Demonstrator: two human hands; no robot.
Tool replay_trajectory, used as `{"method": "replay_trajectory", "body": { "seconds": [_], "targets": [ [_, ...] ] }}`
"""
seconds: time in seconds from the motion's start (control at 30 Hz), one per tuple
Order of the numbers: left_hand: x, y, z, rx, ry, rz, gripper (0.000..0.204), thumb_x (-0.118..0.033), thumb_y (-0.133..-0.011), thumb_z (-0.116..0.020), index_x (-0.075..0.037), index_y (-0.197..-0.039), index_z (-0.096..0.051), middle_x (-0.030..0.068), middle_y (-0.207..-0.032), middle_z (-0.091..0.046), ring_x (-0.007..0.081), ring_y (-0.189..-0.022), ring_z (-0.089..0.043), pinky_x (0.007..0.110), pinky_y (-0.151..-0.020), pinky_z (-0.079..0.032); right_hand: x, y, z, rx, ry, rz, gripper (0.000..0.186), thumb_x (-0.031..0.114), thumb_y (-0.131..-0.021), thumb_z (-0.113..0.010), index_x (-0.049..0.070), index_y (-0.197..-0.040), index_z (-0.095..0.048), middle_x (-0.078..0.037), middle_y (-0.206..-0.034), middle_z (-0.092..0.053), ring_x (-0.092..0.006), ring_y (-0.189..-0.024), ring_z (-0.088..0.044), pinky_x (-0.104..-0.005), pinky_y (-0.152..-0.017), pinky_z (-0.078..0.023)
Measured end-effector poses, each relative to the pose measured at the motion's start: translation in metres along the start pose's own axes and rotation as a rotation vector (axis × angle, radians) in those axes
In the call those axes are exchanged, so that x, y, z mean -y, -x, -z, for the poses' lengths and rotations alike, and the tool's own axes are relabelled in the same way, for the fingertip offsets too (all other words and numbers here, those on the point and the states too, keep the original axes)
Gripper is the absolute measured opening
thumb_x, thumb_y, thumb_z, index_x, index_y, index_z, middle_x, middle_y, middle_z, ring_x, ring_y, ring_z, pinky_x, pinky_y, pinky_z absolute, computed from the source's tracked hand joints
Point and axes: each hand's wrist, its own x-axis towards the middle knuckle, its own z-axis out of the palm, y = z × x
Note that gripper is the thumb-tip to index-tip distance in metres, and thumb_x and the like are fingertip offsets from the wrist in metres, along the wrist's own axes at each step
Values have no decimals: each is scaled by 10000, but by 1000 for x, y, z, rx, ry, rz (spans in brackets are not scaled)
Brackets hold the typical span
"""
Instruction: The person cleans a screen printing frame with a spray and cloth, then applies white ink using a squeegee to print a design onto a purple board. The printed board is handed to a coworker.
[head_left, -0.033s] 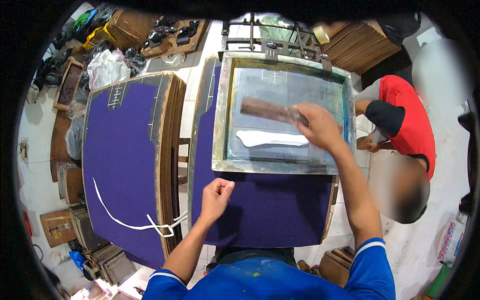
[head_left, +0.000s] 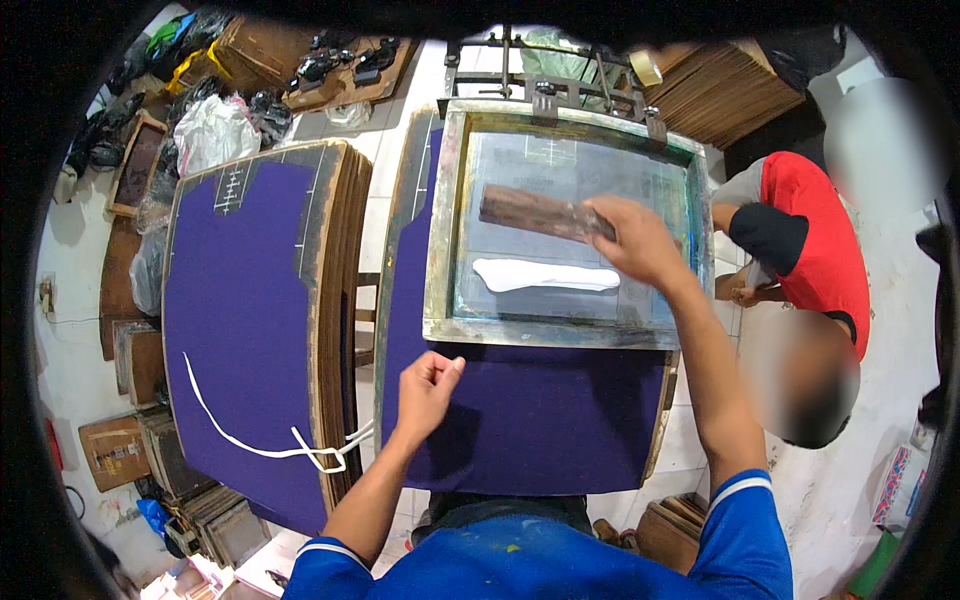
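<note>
My right hand [head_left: 640, 240] is closed around the right end of a wooden-handled squeegee [head_left: 540, 214], held lengthwise over the mesh of a screen-printing frame [head_left: 433, 250]. A thick streak of white ink [head_left: 545, 276] lies on the mesh just nearer to me than the squeegee. Whether the blade touches the mesh is hidden. The frame rests over dark purple fabric [head_left: 540, 430] spread on a board. My left hand [head_left: 427, 392], fingers curled and thumb against them, hovers above that fabric by the frame's near left corner, with nothing seen in it.
Left stands a stack of boards [head_left: 340, 250], its top covered with purple fabric [head_left: 240, 320] and a white cord [head_left: 250, 450]. Metal hinge clamps [head_left: 545, 100] hold the frame's far edge. At the right, a person in red [head_left: 820, 230] bends close by. Plastic bags [head_left: 215, 135] lie far left.
My right hand and the squeegee have shifted very slightly away from me. My left hand has moved a little to the left.
</note>
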Motion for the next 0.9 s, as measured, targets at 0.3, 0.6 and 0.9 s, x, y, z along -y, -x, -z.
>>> {"method": "replay_trajectory", "body": {
  "seconds": [0.3,0.6,0.9],
  "targets": [
    [15,-60,3,-214,-563,-525,604,-364,-813,-860,-104,-1295,-607,225,-1469,-439,431,-1364,-421,557,-1135,-344,-56,-62,-54,180,-76,5,399,212,-819,-786,68,-1184,-715,-217,-1081,-733,-445,-1042,-671,-521,-881,-528],
    [24,-75,-5,-81,-686,-536,898,-500,-731,-903,-161,-1482,-546,306,-1651,-242,500,-1537,-232,617,-1260,-188,-61,-77,-40,186,-66,52,460,241,-797,-814,35,-1194,-710,-210,-1100,-739,-422,-1045,-681,-485,-898,-530],
    [37,-82,-15,-152,-669,-590,907,-510,-703,-922,-145,-1458,-578,332,-1667,-228,511,-1546,-237,623,-1262,-174,-73,-97,-8,225,-213,59,417,219,-792,-803,-14,-1119,-692,-219,-979,-706,-349,-862,-658,-433,-791,-514]
  ]
}}
